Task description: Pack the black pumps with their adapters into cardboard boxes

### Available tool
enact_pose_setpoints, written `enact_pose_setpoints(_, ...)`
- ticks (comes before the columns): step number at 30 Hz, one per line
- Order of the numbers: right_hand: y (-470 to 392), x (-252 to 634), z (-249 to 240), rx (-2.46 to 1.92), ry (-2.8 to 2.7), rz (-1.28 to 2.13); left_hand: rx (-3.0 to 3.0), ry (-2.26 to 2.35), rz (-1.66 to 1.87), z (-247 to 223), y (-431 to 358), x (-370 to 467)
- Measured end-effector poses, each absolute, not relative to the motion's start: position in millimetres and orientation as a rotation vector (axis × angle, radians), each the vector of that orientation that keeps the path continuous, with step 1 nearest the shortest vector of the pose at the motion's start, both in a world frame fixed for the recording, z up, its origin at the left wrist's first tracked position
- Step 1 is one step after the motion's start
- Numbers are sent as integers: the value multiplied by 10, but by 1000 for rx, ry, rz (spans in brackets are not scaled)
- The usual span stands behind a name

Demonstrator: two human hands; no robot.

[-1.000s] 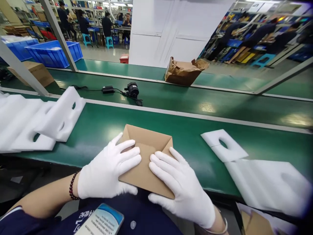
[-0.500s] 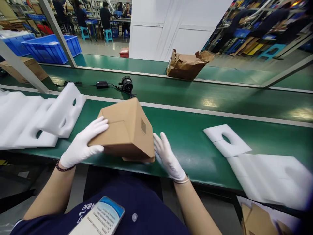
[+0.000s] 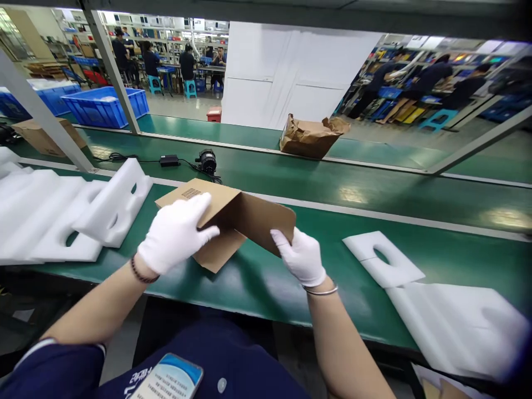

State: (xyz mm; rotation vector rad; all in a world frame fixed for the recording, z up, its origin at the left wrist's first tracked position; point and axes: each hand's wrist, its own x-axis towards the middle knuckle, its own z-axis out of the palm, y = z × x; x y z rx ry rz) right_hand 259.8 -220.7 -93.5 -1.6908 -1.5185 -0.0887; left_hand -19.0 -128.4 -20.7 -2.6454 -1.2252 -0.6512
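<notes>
A brown cardboard box [image 3: 222, 191] is tilted over the green bench [image 3: 266, 288] in front of me, its open end facing right. White-gloved, my left hand [image 3: 178, 230] grips the box's near left side, thumb at the edge of the opening. My right hand [image 3: 299, 255], also gloved, pinches the end of a wide flap [image 3: 264, 219] that stands out from the box. A barcode-like print shows on the top face. The inside of the box is in shadow, so its contents cannot be made out.
White foam pieces with cut-outs [image 3: 112, 208] pile up at left; more foam [image 3: 382, 257] lies at right. Behind are a black round device [image 3: 206, 162] with a cable and adapter [image 3: 169, 160], a crumpled brown paper package [image 3: 311, 136] and a blue crate [image 3: 100, 106]. People sit farther back.
The box has turned so its opening faces right and a flap stands out. My right hand, earlier open beside the box, has taken hold of that flap. The view has tilted upward.
</notes>
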Motion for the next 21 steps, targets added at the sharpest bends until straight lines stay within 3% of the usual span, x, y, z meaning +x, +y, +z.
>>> enact_pose_setpoints(2, -2212, 2662, -680, -1664, -1530, -248, -2592, -1252, -411, -70, -1155, 23)
enact_pose_setpoints(4, -2126, 2759, -446, -1660, -1392, -359, -2560, -1247, -409, -43, -935, 173)
enact_pose_setpoints(8, -1660, 3121, -8, -1561, -1131, -297, -2654, -1426, -755, -165, -483, 334)
enact_pose_setpoints(12, -1085, 3422, 254, -1783, -1020, -181, -2699, -1731, -1013, -329, -260, 442)
enact_pose_setpoints(15, -786, 3302, 102, -1942, -1056, 79, -2731, -1916, -1136, -454, -256, 489)
enact_pose_setpoints(19, -696, 2914, -424, -1722, -1080, 688, -2814, -2230, -1465, -658, -287, 476)
enact_pose_setpoints(21, -757, 2848, -639, -1623, -1096, 815, -2863, -2440, -1705, -739, -275, 404)
